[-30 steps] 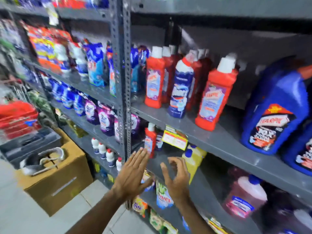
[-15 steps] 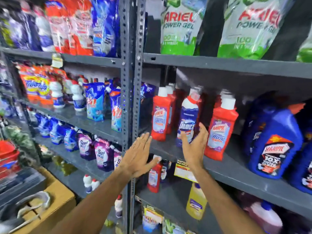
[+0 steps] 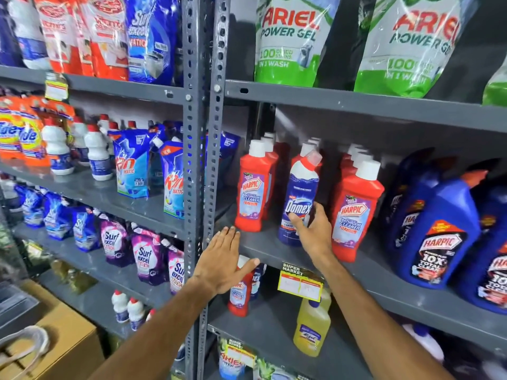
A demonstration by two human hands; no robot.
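A blue-and-white Domex bottle (image 3: 300,193) with a red-and-white cap stands on the grey middle shelf (image 3: 274,250), between red Harpic bathroom cleaner bottles (image 3: 253,193). My right hand (image 3: 312,234) holds its lower part, thumb on the label's front and fingers curled round its right side. My left hand (image 3: 219,261) hovers flat with straight fingers in front of the shelf's edge, beside the upright post (image 3: 203,160), holding nothing.
Large blue Harpic jugs (image 3: 436,229) fill the shelf's right end. Ariel pouches (image 3: 290,42) stand on the shelf above. Below are a yellow price tag (image 3: 300,285), a yellow bottle (image 3: 312,327) and one red bottle. A cardboard box (image 3: 63,349) sits on the floor at left.
Both hands rose from the lower shelf to the middle shelf. My right hand reached the Domex bottle and curled round it. The view tilted upward.
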